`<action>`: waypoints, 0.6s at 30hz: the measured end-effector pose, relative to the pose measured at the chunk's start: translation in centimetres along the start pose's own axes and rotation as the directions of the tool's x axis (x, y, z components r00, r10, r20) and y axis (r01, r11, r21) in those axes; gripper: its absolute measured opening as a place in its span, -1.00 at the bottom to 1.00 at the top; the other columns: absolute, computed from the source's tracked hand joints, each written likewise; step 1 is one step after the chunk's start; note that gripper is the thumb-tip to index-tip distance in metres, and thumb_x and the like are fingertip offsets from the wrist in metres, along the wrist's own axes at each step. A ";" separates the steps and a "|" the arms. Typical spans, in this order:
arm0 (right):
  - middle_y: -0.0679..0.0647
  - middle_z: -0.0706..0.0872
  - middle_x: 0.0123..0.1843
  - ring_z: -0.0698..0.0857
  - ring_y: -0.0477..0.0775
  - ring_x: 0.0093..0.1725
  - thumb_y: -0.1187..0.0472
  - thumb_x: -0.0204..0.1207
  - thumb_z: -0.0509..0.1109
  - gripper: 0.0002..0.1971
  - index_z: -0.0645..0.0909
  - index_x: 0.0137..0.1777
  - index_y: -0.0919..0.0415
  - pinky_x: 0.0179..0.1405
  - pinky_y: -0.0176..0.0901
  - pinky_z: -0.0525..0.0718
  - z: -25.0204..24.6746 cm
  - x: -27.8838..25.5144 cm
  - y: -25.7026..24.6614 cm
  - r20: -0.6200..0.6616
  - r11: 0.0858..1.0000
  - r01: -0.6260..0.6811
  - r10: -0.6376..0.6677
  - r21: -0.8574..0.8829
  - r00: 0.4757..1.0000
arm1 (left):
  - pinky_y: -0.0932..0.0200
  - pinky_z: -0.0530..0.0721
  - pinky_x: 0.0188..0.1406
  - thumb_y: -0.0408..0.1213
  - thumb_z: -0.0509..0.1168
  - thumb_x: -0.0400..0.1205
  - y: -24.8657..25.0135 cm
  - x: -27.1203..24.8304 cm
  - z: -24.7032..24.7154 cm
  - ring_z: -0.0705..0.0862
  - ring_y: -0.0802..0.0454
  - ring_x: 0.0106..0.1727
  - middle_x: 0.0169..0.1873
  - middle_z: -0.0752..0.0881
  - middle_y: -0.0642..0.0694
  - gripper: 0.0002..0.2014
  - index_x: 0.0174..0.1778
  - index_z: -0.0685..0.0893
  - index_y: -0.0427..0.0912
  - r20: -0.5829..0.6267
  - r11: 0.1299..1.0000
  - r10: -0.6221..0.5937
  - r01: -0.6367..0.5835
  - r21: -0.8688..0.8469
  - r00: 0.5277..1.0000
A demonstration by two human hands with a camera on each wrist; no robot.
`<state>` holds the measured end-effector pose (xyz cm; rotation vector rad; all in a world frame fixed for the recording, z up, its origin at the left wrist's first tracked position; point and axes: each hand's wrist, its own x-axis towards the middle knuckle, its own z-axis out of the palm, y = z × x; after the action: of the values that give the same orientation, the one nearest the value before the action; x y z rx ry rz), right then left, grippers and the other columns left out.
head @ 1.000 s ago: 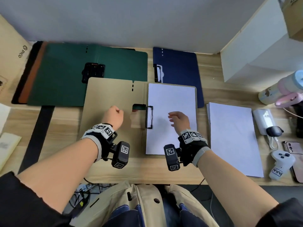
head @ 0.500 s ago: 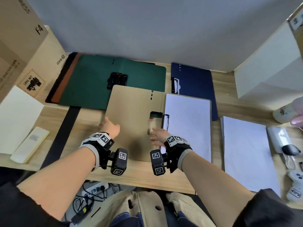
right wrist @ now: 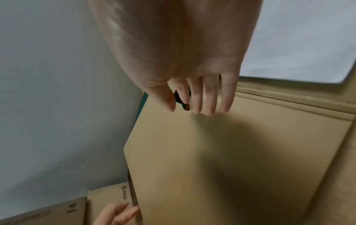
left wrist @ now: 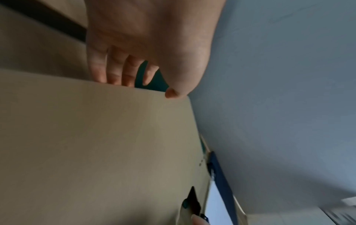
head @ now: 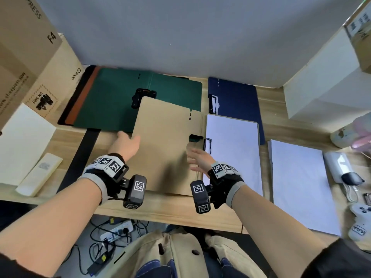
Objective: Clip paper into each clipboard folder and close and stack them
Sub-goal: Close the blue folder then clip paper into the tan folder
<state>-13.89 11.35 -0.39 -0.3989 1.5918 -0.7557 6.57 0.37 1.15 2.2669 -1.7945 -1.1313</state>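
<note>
A tan clipboard folder lies open at the desk's middle, with white paper point(head: 232, 153) under its black clip point(head: 207, 146) on the right half. Its left cover point(head: 166, 149) is tilted up off the desk. My left hand point(head: 128, 144) pinches that cover's left edge; in the left wrist view the fingers go behind the cover point(left wrist: 96, 144) and the thumb point(left wrist: 171, 93) lies on its edge. My right hand point(head: 197, 159) is open, and its straight fingertips point(right wrist: 210, 111) touch the cover point(right wrist: 221, 159) near the clip notch. An open green folder point(head: 112, 103) and a blue folder point(head: 236, 99) lie behind.
A stack of loose white paper point(head: 299, 183) lies to the right of the tan folder. Cardboard boxes point(head: 24, 47) stand at the left and a white box point(head: 325, 87) at the right. A white remote point(head: 39, 174), a charger point(head: 339, 165) and a controller point(head: 359, 223) lie near the desk's edges.
My left hand moved from the cover's middle to its left edge, took hold and raised it. My right hand moved left off the paper onto the cover.
</note>
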 end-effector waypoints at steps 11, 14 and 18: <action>0.11 0.67 0.22 0.67 0.16 0.13 0.18 0.68 0.14 -0.75 0.50 0.30 0.16 0.14 -0.09 0.65 -4.6 -7.5 -3.7 -0.065 0.954 0.286 -0.281 0.092 0.958 | 0.21 0.70 -0.29 -0.08 0.02 0.62 12.2 -10.2 -2.3 0.80 -0.10 -0.43 -0.57 0.66 -0.07 -0.68 -0.38 0.40 -0.19 0.179 0.790 0.465 -0.498 0.357 0.867; 0.10 0.69 0.25 0.71 0.11 0.11 0.08 0.68 0.15 -0.67 0.52 0.35 0.19 0.17 -0.03 0.67 -6.1 -9.8 -4.0 -0.061 0.942 0.326 -0.322 0.081 0.945 | 0.17 0.75 -0.26 -0.04 0.03 0.65 14.6 -12.6 -1.9 0.83 -0.12 -0.32 -0.36 0.77 -0.15 -0.64 -0.15 0.56 -0.25 0.247 0.766 0.516 -0.571 0.297 0.820; 0.06 0.68 0.29 0.70 0.13 0.22 -0.05 0.66 0.11 -0.63 0.53 0.32 0.10 0.19 0.03 0.67 -9.0 -12.1 -4.3 -0.095 0.931 0.346 -0.337 0.113 0.937 | 0.01 0.75 -0.05 0.08 0.02 0.69 17.3 -14.8 0.1 0.78 -0.08 -0.27 -0.12 0.78 -0.18 -0.55 0.24 0.54 -0.19 0.443 0.751 0.568 -0.657 0.064 0.693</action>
<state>-21.20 18.27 11.65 -0.5687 1.5507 -1.1450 -8.80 7.37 16.37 1.3094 -2.6633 -1.3423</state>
